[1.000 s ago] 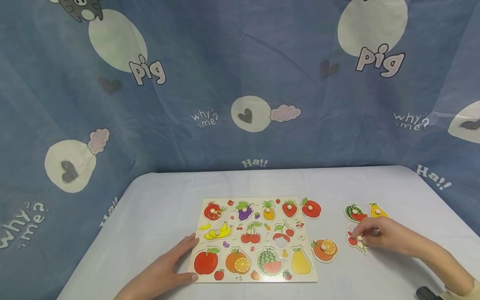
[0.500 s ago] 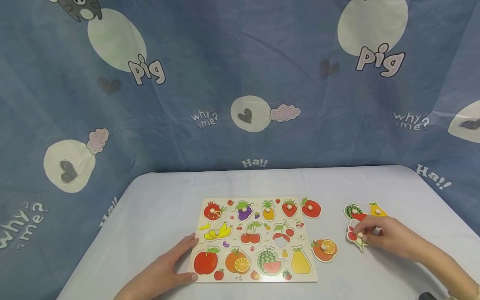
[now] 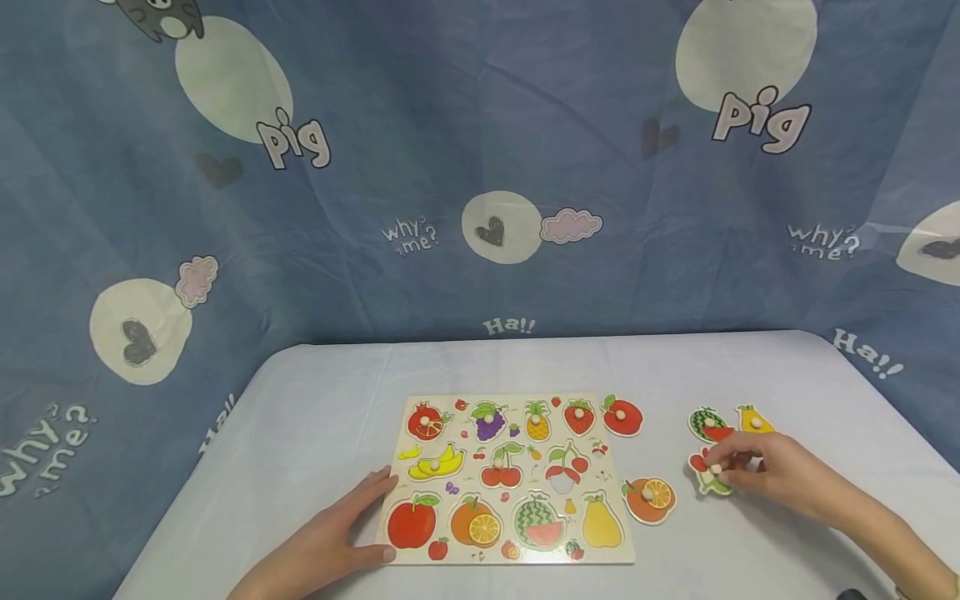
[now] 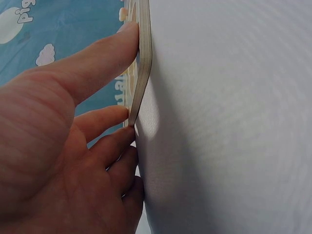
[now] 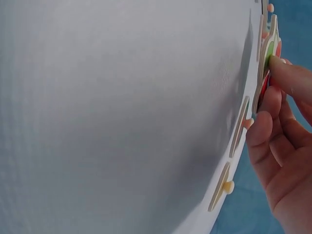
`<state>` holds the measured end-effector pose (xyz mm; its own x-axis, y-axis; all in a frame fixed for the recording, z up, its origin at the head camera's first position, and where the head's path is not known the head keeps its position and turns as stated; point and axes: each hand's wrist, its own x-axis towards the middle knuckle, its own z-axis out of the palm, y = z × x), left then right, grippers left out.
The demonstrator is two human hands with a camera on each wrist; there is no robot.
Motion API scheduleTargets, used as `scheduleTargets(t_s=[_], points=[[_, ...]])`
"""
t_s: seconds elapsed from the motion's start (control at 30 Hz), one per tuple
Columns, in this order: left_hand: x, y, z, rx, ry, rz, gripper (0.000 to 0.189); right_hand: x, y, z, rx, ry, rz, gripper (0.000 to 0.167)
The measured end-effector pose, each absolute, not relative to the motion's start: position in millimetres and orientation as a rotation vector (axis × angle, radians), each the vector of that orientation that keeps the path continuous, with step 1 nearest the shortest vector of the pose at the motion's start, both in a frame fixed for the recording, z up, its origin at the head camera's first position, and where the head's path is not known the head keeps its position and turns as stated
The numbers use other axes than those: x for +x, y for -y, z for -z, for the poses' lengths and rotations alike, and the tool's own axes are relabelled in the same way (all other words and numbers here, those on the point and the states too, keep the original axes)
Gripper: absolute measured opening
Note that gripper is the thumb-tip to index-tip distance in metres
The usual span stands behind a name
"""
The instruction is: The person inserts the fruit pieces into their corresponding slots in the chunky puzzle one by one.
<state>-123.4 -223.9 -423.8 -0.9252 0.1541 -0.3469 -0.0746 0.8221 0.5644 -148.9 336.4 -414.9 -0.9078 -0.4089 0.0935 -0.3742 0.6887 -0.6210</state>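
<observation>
My right hand (image 3: 772, 471) pinches a small wooden puzzle piece (image 3: 708, 477), red and white with green leaves, by its knob. In the right wrist view the piece (image 5: 267, 63) is tilted edge-on between thumb and fingers; whether it touches the table cannot be told. On the left, my left hand (image 3: 330, 533) rests against the left edge of the fruit puzzle board (image 3: 525, 492), thumb at the near corner and fingers extended. The left wrist view shows the thumb (image 4: 105, 58) and fingertips touching the board's edge (image 4: 145, 53). Bananas, grapes, pineapple and other knobbed pieces sit in the board.
Loose knobbed pieces lie right of the board: a red apple-like piece (image 3: 622, 417), an orange (image 3: 649, 501), a watermelon (image 3: 708, 425) and a yellow pear (image 3: 753, 419). White cloth covers the table (image 3: 330, 433). A blue printed curtain (image 3: 420, 125) hangs behind.
The red and white piece has turned clockwise in my right fingers, its leaves swinging from the lower right to below. My left hand and the board have stayed put.
</observation>
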Motion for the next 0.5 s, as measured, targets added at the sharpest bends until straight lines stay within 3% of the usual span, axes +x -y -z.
scheduleTargets(t_s=[0.5], points=[[-123.4,223.8,424.2,0.055,-2.623,-0.835,0.095,-144.7,-321.5,405.7,-0.499,-2.778,1.024,0.015]])
